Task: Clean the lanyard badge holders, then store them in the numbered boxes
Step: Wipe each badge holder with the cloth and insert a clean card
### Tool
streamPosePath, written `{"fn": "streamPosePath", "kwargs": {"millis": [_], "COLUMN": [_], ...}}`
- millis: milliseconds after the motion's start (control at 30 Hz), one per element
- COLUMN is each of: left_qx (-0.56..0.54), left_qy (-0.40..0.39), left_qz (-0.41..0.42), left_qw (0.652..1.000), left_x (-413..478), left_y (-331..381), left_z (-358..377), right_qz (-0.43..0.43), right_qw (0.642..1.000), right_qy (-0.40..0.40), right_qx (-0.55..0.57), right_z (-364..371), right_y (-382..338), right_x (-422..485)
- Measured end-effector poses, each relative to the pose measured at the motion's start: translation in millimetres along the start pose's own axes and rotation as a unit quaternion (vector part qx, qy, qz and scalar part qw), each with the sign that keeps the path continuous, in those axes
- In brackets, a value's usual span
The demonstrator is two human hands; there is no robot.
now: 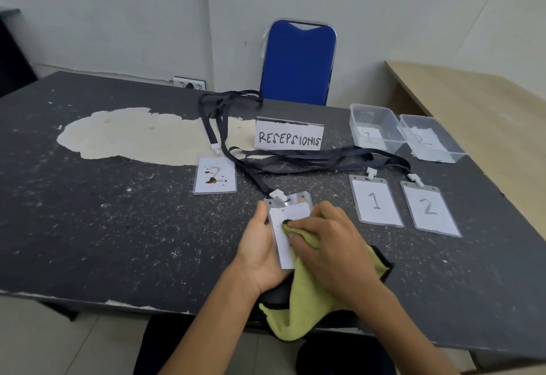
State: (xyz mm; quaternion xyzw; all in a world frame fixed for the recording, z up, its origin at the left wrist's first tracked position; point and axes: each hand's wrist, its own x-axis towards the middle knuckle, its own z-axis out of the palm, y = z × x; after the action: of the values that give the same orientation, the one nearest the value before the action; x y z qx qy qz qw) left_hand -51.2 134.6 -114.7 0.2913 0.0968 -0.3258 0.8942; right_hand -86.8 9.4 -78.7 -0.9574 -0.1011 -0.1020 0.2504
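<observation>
My left hand (257, 252) holds a badge holder (286, 228) from below, thumb along its left edge, with its black lanyard (254, 173) trailing away. My right hand (331, 244) grips a yellow-green cloth (304, 300) and presses it onto the holder's face beside a dark stain. A stained holder marked 2 (215, 175) lies to the left. Clean-looking holders marked 1 (375, 201) and 2 (430, 207) lie on the right. Two clear boxes, one labelled 1 (373, 125) and one labelled 2 (428, 138), stand at the back right.
The dark table (118, 212) has a big patch of peeled surface at the left. A white sign reading RESEPSIONIS (289, 137) stands mid-table. A blue chair (298, 61) is behind the table, and a wooden desk (472, 108) stands to the right.
</observation>
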Motion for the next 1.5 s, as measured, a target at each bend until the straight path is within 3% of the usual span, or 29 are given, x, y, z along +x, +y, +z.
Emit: {"fn": "streamPosePath", "kwargs": {"millis": [100, 267, 500, 700, 933, 1200, 1367, 1500], "left_qx": [0.011, 0.016, 0.016, 0.010, 0.014, -0.011, 0.009, 0.014], "left_qy": [-0.003, -0.002, 0.003, 0.003, -0.010, -0.027, -0.016, -0.018], "left_qz": [-0.003, 0.020, 0.001, 0.024, -0.007, -0.002, -0.026, -0.019], "left_qw": [1.000, 1.000, 1.000, 1.000, 1.000, 1.000, 0.999, 1.000], "left_x": [-0.1, -0.6, -2.5, 0.5, 0.2, -0.8, 0.8, 1.7], "left_y": [-2.2, -2.3, -2.7, -2.2, -2.1, -0.6, 0.7, -0.3], "left_z": [3.5, 5.1, 5.5, 4.6, -2.4, 3.0, -0.8, 5.3], "right_qz": [0.015, 0.018, 0.009, 0.044, -0.024, 0.012, -0.014, 0.028], "right_qw": [1.000, 0.995, 0.993, 0.984, 0.989, 0.981, 0.987, 0.982], "right_qy": [0.006, 0.093, 0.116, 0.161, 0.138, 0.168, 0.161, 0.167], "right_qx": [0.000, -0.044, -0.004, -0.064, -0.045, -0.097, -0.027, -0.079], "right_z": [-9.0, 1.8, 10.2, 13.3, 17.6, 27.3, 29.8, 21.2], "right_y": [15.9, 7.9, 13.4, 13.1, 10.4, -1.5, 0.4, 14.4], "right_x": [-7.8, 17.5, -14.7, 17.3, -11.0, 22.8, -7.5, 1.4]}}
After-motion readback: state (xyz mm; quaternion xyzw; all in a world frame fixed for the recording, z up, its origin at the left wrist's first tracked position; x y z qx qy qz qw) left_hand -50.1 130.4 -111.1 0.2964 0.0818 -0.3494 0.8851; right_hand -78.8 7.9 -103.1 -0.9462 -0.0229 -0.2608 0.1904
